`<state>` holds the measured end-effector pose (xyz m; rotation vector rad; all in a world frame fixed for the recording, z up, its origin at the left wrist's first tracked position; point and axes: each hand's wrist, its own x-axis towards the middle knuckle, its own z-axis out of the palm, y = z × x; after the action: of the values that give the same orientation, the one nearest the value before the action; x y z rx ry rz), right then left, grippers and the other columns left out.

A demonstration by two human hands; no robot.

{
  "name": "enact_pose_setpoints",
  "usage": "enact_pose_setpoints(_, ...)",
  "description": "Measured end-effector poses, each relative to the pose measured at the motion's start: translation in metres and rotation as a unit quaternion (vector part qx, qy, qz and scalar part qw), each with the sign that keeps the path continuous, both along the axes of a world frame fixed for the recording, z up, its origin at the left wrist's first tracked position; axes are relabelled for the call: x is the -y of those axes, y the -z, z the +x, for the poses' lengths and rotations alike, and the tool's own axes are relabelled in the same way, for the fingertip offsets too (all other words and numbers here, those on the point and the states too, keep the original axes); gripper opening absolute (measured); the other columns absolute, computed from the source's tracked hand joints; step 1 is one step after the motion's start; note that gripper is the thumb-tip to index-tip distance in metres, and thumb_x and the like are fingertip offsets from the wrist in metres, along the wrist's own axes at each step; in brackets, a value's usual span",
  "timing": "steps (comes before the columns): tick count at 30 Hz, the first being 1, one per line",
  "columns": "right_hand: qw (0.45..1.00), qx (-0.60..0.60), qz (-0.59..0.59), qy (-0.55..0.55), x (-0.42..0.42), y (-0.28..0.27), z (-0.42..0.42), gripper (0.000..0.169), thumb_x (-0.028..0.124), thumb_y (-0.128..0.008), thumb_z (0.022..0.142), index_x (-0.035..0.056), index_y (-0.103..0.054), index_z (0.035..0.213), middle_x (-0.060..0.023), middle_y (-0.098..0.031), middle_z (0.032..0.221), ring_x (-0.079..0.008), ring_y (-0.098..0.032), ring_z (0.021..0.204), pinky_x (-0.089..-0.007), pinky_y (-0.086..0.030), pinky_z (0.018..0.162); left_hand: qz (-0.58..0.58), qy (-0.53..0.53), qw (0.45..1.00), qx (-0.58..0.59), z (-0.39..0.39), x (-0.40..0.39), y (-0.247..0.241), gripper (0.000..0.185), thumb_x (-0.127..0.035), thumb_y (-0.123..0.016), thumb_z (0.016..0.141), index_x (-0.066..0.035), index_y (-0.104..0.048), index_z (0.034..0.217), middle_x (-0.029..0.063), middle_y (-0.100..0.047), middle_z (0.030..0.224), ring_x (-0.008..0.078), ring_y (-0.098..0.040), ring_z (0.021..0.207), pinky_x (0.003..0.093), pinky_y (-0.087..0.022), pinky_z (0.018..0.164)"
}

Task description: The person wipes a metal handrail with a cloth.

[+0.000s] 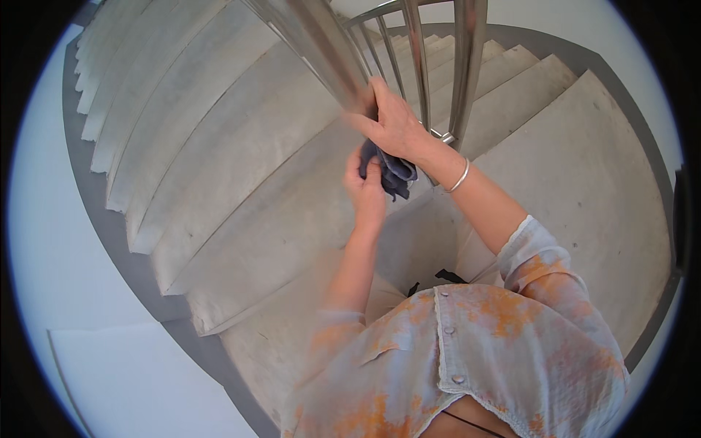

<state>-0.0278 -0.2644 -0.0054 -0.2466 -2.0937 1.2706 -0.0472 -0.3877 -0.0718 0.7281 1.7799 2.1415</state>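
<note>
My right hand (395, 121), with a silver bangle on its wrist, is wrapped around the near end of a thick polished metal handrail (328, 52). A dark grey-blue cloth (395, 174) hangs in folds beneath that hand, and part of it shows between the palm and the rail. Just below and to the left, my left hand (367, 178) pinches the cloth's left edge between thumb and fingers. The rail's underside and the cloth's upper part are hidden by my right hand.
Curved concrete stair treads (241, 148) fan out on the left, and more steps (526, 93) curve at the upper right. Metal balusters (419, 60) stand beyond my hands. White walls (104, 378) with a grey skirting band (131, 241) border the stairs.
</note>
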Motion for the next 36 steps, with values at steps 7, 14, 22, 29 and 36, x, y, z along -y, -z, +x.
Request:
enact_pose_setpoints(7,0.998,-0.047,-0.030,-0.042,0.009,-0.012,0.028,0.064,0.030,-0.065,0.080,-0.0019,-0.037,0.128,-0.0209,-0.052,0.116,-0.0314,-0.052,0.108,-0.0377,-0.043,0.089,0.093,-0.096,0.990,-0.049,-0.004,-0.007,-0.017,0.027,-0.004,-0.049,0.093,0.002,-0.049,0.119,0.0085,-0.057,0.111,0.0142,-0.056,0.098,0.0279,-0.048,0.084)
enact_pose_setpoints(14,0.992,-0.111,0.043,0.040,0.034,0.011,0.052,0.063,0.011,-0.064,0.075,0.0050,-0.040,0.133,-0.0213,-0.051,0.119,-0.0373,-0.052,0.105,-0.0412,-0.045,0.088,0.142,0.075,0.964,0.213,-0.002,-0.008,-0.059,0.037,-0.008,-0.053,0.091,-0.002,-0.043,0.125,0.0075,-0.054,0.115,0.0168,-0.054,0.101,0.0295,-0.047,0.084)
enact_pose_setpoints(22,0.948,-0.261,0.078,0.166,-0.021,0.006,0.050,0.051,-0.006,-0.054,0.067,0.0060,-0.056,0.116,-0.0159,-0.057,0.096,-0.0360,-0.056,0.084,-0.0371,-0.047,0.075,-0.059,-0.113,0.942,-0.311,-0.023,-0.013,-0.096,0.061,-0.021,-0.064,0.083,-0.003,-0.036,0.134,0.0087,-0.053,0.116,0.0205,-0.050,0.107,0.0325,-0.042,0.086)
enact_pose_setpoints(29,0.957,-0.264,0.027,0.115,0.016,0.021,0.022,0.058,-0.002,-0.055,0.071,0.0080,-0.048,0.127,-0.0186,-0.051,0.115,-0.0362,-0.053,0.098,-0.0397,-0.045,0.084,0.018,-0.155,0.925,-0.347,-0.055,-0.071,-0.080,0.060,-0.039,-0.061,0.088,0.008,-0.035,0.114,0.0173,-0.054,0.097,0.0220,-0.053,0.090,0.0310,-0.045,0.079)
enact_pose_setpoints(36,0.981,-0.089,-0.006,0.171,0.007,0.124,0.009,0.048,-0.001,-0.056,0.075,0.0124,-0.052,0.122,-0.0173,-0.050,0.110,-0.0386,-0.053,0.099,-0.0418,-0.046,0.084,0.121,-0.147,0.905,-0.381,-0.063,-0.080,-0.070,0.068,-0.053,-0.059,0.086,0.009,-0.036,0.099,0.0146,-0.049,0.093,0.0183,-0.050,0.084,0.0274,-0.044,0.074)
